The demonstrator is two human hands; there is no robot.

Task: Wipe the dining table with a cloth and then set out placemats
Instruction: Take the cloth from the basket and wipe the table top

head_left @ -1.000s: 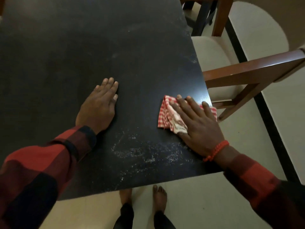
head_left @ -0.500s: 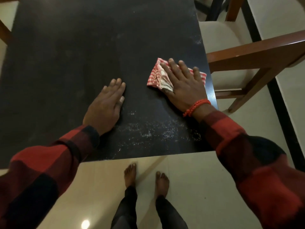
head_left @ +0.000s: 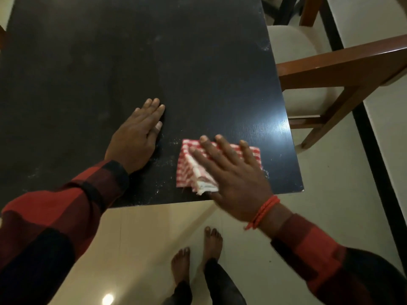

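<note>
A folded red-and-white checked cloth (head_left: pixel 189 168) lies on the black dining table (head_left: pixel 154 62), close to the near right corner. My right hand (head_left: pixel 231 175) presses flat on the cloth with straight, spread fingers and covers its right half. My left hand (head_left: pixel 136 135) rests flat on the bare tabletop just left of the cloth, fingers straight and together. White dusty smears (head_left: pixel 163 170) show on the table between the two hands and along the near edge. No placemats are in view.
A wooden chair with a cream seat (head_left: pixel 308 69) stands tight against the table's right side. The table's near edge (head_left: pixel 167 204) runs just in front of my bare feet (head_left: pixel 198 256) on the pale tiled floor. A dark floor strip (head_left: pixel 370 150) runs at right.
My right hand has slid the cloth back toward the near edge after pushing it away half a second before. The left hand stays planted on the table.
</note>
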